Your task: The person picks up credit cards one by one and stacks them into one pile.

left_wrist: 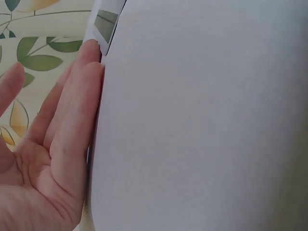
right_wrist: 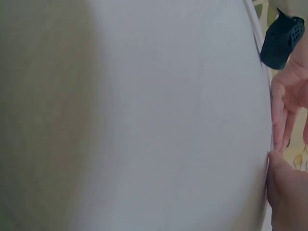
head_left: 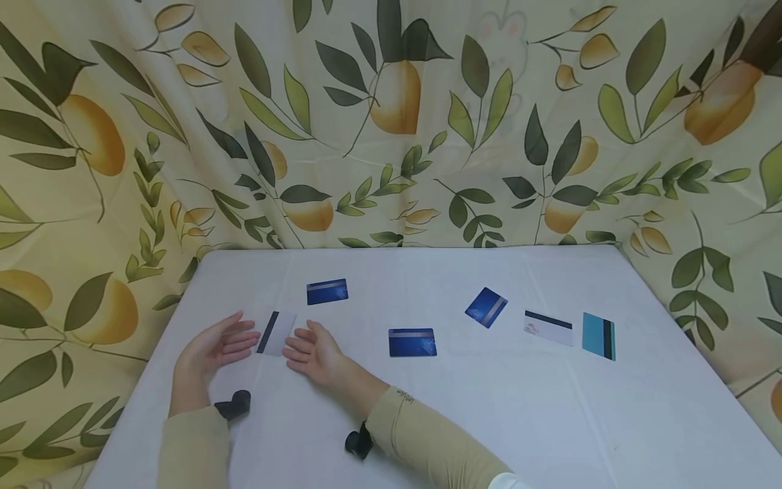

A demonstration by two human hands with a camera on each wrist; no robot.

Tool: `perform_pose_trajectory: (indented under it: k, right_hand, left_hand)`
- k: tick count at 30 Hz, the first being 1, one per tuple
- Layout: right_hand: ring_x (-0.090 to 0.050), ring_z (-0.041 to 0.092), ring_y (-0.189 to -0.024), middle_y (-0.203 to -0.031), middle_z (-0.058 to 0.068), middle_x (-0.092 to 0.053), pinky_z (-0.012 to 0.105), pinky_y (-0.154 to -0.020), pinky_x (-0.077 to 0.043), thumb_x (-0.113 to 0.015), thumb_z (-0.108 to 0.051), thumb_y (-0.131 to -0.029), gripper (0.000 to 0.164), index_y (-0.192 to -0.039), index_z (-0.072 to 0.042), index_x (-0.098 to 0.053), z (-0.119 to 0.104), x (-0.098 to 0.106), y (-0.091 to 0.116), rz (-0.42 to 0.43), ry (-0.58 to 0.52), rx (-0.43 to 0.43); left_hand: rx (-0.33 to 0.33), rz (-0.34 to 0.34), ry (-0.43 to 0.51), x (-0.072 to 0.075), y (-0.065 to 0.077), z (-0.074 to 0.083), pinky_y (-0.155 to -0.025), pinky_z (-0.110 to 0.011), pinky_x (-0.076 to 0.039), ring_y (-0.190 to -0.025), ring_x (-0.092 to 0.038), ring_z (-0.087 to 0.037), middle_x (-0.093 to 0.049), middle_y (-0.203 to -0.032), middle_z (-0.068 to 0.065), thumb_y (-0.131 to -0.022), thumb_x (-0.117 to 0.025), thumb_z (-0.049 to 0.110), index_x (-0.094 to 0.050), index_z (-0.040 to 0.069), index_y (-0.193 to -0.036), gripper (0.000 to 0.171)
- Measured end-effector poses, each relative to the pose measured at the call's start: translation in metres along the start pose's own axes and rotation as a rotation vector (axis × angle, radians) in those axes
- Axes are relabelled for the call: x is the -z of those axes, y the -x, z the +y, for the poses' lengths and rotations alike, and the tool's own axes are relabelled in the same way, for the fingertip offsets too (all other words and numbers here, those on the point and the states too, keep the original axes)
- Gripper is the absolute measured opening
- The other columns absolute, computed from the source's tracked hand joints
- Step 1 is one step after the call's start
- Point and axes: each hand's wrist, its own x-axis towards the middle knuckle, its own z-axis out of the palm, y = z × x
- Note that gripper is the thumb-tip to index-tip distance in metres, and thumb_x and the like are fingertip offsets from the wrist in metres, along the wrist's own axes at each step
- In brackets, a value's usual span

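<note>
The white card with the dark stripe [head_left: 277,333] lies flat at the left part of the desk [head_left: 489,421], turned a little aslant, between the two hands. The left hand [head_left: 220,346] is at its left side, with fingers extended and the tips just beside the striped edge; the right hand [head_left: 314,353] is at its right side, fingers softly bent, tips at the right edge. Neither of the hands seems to have hold of anything; whether the fingertips touch the card I cannot tell. In my judgement, the step in hand is to bring the card into place between both palms, or to take it up; one moment does not decide it. Because the card is thin and flat, lifting would call for one fingertip to get under an edge, and sliding only for a light, even push. Farther and slightly right lies a far blue card [head_left: 327,291]; to the right, a middle blue card [head_left: 413,342], then a tilted blue card [head_left: 486,308], a second white card [head_left: 548,328] and a teal card [head_left: 599,336]. Nothing visible blocks the fingers, but a long push to the right could meet the middle blue card. Behind the desk hangs a patterned curtain [head_left: 391,156].
</note>
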Motion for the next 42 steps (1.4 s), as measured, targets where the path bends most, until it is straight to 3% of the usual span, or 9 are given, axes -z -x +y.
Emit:
perform_pose_trajectory:
  k: [5, 13, 21, 29, 37, 42]
  right_hand:
    - [-0.042, 0.042, -0.119, -0.132, 0.03, -0.04, 0.051, -0.102, -0.033, -0.034, -0.035, -0.095, 0.059, -0.133, 0.011, -0.03, -0.002, 0.003, 0.0, 0.008, 0.009, 0.006]
    - [-0.047, 0.043, -0.114, -0.126, 0.03, -0.046, 0.055, -0.094, -0.039, -0.035, -0.037, -0.095, 0.059, -0.132, 0.009, -0.032, -0.009, 0.009, -0.001, 0.032, -0.001, -0.014]
    - [-0.046, 0.045, -0.114, -0.126, 0.033, -0.044, 0.055, -0.094, -0.039, -0.036, -0.035, -0.095, 0.058, -0.134, 0.007, -0.03, -0.019, 0.012, 0.0, 0.04, 0.003, -0.03]
    - [-0.045, 0.044, -0.116, -0.128, 0.034, -0.041, 0.056, -0.094, -0.038, -0.037, -0.03, -0.095, 0.055, -0.134, 0.007, -0.028, -0.023, 0.013, 0.001, 0.032, 0.025, -0.045]
    - [-0.045, 0.043, -0.116, -0.128, 0.033, -0.042, 0.055, -0.095, -0.038, -0.036, -0.029, -0.096, 0.054, -0.134, 0.009, -0.029, -0.024, 0.018, -0.001, 0.02, 0.046, -0.07]
    - [-0.045, 0.042, -0.116, -0.128, 0.033, -0.043, 0.054, -0.095, -0.039, -0.035, -0.03, -0.096, 0.055, -0.134, 0.009, -0.029, -0.026, 0.019, -0.001, 0.013, 0.061, -0.078]
  left_hand:
    - [0.022, -0.03, 0.131, 0.002, -0.001, -0.005, -0.088, -0.037, -0.048, -0.094, -0.064, -0.021, -0.067, -0.096, -0.01, -0.094, -0.045, 0.039, -0.03, -0.007, -0.136, 0.064]
    - [0.026, -0.056, 0.233, -0.003, 0.001, -0.005, -0.091, -0.04, -0.046, -0.094, -0.063, -0.024, -0.066, -0.097, -0.015, -0.095, -0.045, 0.034, -0.019, -0.007, -0.14, 0.066]
    - [0.038, -0.041, 0.329, -0.01, 0.0, -0.006, -0.094, -0.04, -0.044, -0.095, -0.063, -0.023, -0.065, -0.097, -0.014, -0.094, -0.049, 0.032, -0.033, -0.003, -0.134, 0.055]
    - [0.028, -0.023, 0.311, -0.019, 0.001, -0.003, -0.091, -0.039, -0.047, -0.09, -0.064, -0.022, -0.065, -0.093, -0.013, -0.096, -0.043, 0.029, -0.02, -0.007, -0.139, 0.06]
    - [0.02, 0.01, 0.314, -0.026, 0.003, -0.006, -0.086, -0.037, -0.05, -0.087, -0.064, -0.02, -0.066, -0.09, -0.012, -0.095, -0.048, 0.025, -0.046, -0.004, -0.119, 0.038]
    - [0.011, 0.032, 0.261, -0.029, 0.004, -0.008, -0.086, -0.037, -0.05, -0.086, -0.064, -0.017, -0.066, -0.09, -0.009, -0.095, -0.047, 0.027, -0.039, -0.008, -0.128, 0.048]
